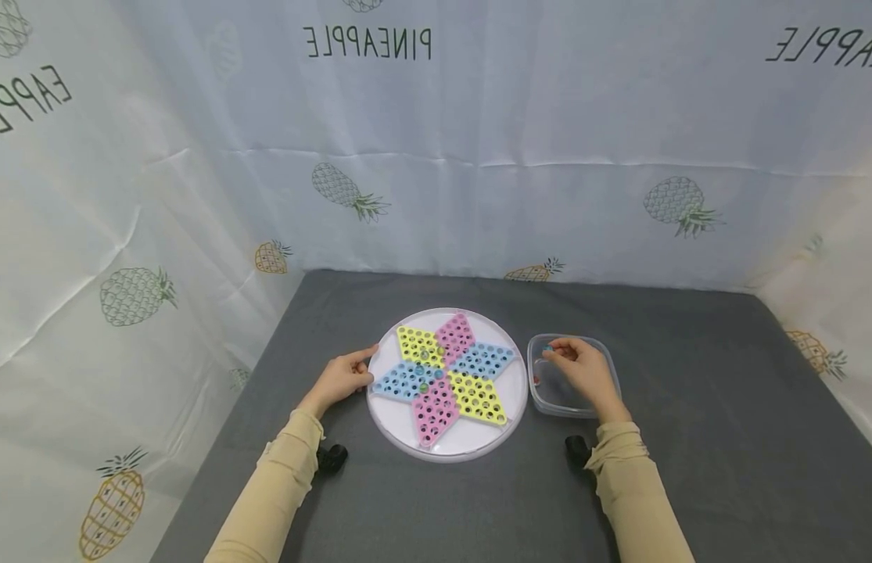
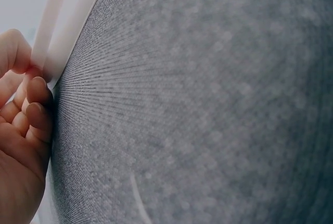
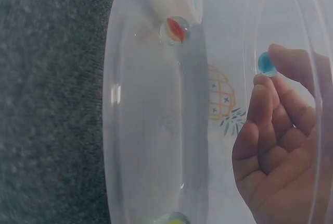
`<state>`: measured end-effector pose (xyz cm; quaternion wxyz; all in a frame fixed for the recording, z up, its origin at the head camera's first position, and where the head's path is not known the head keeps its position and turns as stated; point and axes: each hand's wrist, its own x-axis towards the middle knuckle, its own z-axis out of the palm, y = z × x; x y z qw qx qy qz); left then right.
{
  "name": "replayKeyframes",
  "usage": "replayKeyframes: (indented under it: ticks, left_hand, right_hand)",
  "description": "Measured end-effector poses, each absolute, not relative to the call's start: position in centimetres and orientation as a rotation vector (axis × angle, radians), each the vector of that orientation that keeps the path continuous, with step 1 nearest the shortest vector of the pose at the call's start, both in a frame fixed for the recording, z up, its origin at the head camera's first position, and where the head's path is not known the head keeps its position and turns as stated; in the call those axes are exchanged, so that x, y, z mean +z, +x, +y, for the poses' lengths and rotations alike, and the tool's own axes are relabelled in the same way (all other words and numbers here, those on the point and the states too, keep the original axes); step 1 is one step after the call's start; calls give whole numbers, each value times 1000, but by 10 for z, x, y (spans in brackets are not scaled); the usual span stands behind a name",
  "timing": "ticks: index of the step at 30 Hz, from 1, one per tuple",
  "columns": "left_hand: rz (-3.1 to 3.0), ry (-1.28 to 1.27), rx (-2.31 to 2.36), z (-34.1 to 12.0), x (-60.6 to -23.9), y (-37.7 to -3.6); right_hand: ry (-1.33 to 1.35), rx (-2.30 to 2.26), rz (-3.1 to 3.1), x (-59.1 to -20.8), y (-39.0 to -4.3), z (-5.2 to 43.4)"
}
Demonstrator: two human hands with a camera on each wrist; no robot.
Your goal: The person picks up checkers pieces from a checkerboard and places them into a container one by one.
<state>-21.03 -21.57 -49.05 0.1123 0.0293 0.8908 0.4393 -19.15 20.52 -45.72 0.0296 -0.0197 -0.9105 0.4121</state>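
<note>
The left hand [image 1: 342, 377] grips the left rim of the round white board [image 1: 478, 446], thumb on top and fingers [image 2: 37, 104] curled under the edge against the grey cloth [image 1: 689, 469]. Just right of that hold lies the board's star of yellow, pink and blue holed panels [image 1: 443, 375], with a few marbles seated near its middle. Further right, just beside the board, stands a clear plastic tub [image 1: 604, 352]. The right hand [image 1: 583, 367] reaches into it, thumb and fingertips pinching a blue marble [image 3: 267, 63]. Left of that pinch, a red-streaked marble [image 3: 175, 30] rests on the tub's floor, and a yellowish marble [image 3: 171, 219] lies below it at the frame's edge.
</note>
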Motion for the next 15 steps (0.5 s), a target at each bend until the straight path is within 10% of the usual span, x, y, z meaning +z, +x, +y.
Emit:
replayKeyframes:
  ticks: [15]
  left_hand:
    - [2649,131,1294,-216,-491,-208]
  right_hand:
    - [8,1222,-2827,-459,-199,204]
